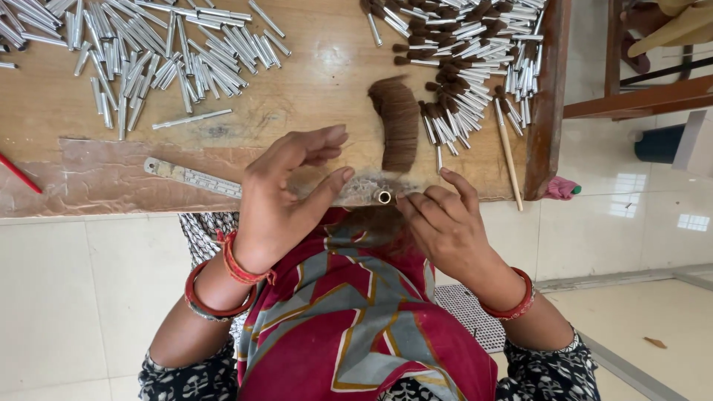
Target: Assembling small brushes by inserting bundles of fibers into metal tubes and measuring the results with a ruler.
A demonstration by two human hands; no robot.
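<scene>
A small metal tube (pixel 384 196) stands end-on at the wooden table's front edge (pixel 111 200), its open mouth facing up. My right hand (pixel 445 223) has its fingers curled, and the fingertips pinch the tube's right side. My left hand (pixel 286 197) hovers just left of the tube with its fingers spread, the thumb stretched toward it and nothing in its grasp. A flat bundle of brown hair (pixel 395 122) lies on the table just beyond the tube.
Several empty metal tubes (pixel 156 52) are heaped at the far left. Tubes stuffed with brown hair (pixel 468 67) pile up at the far right beside a wooden stick (pixel 509 152). A steel ruler (pixel 189 177) lies near the left hand, and a red pencil (pixel 18 174) at the left edge.
</scene>
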